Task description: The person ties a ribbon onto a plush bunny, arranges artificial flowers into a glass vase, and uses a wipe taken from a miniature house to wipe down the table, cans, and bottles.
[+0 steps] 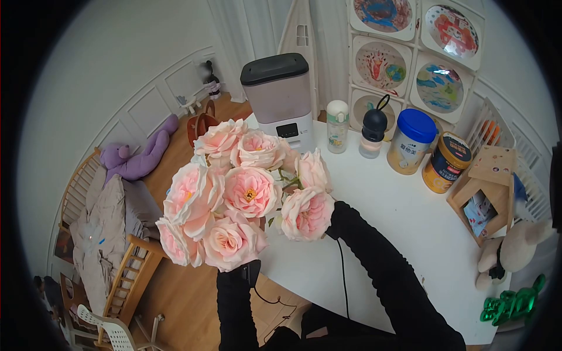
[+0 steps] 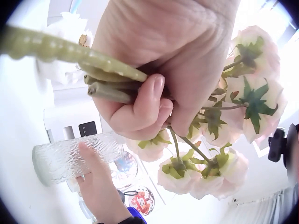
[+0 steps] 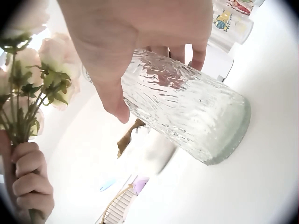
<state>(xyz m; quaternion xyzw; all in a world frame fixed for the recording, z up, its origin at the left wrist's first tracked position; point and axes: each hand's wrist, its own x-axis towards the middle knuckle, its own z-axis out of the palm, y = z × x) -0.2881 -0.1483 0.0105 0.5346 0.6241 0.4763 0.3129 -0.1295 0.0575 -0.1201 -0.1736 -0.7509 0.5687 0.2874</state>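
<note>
A bunch of pale pink roses (image 1: 252,190) fills the middle of the head view and covers most of both hands there. My left hand (image 2: 173,42) grips its green stems (image 2: 110,91); the cut ends poke out past the curled fingers. My right hand (image 3: 140,28) holds a clear, ripple-textured glass vase (image 3: 196,114), thumb on one side and fingers round the other. Its thick base stands on the white table (image 1: 380,216), to the right of the roses. Behind the vase in the right wrist view is a white object (image 3: 156,149) with a brown, leaf-like piece.
Along the table's back stand a black-lidded dispenser (image 1: 278,96), a clear bottle (image 1: 337,131), a dark-topped bottle (image 1: 373,128), a blue-lidded can (image 1: 410,146) and an orange can (image 1: 446,167). Rightward are a wooden house-shaped frame (image 1: 486,184), a plush toy (image 1: 515,251) and green foil (image 1: 515,301).
</note>
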